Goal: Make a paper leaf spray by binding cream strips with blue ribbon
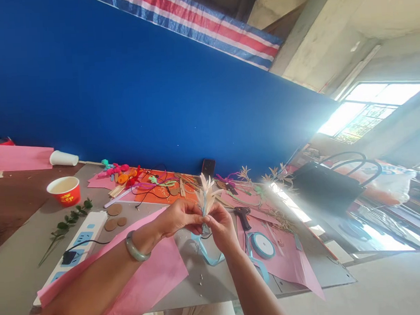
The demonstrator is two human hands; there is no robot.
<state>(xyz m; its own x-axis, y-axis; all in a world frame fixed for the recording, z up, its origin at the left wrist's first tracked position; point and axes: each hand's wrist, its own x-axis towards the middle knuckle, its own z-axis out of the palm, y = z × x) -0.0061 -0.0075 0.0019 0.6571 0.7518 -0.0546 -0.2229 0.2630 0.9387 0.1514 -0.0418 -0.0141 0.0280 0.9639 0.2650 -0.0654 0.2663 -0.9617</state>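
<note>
The red paper cup (65, 191) stands near the desk's (218, 281) left edge, with the green leafy sprig (67, 222) and white power strip (77, 247) beside it. The left hand (183, 217), wrist ringed by a bangle (137, 246), pinches the pale flower's (205, 195) stem; the flower rises upright between both hands, over the desk's middle. The right hand (220, 224) pinches the same stem from its side. Blue ribbon (210, 258) loops beneath. Rightward lie the glue gun (243, 216) and ribbon spool (263, 245), just beside the right hand and forearm, toward the desk's right edge.
</note>
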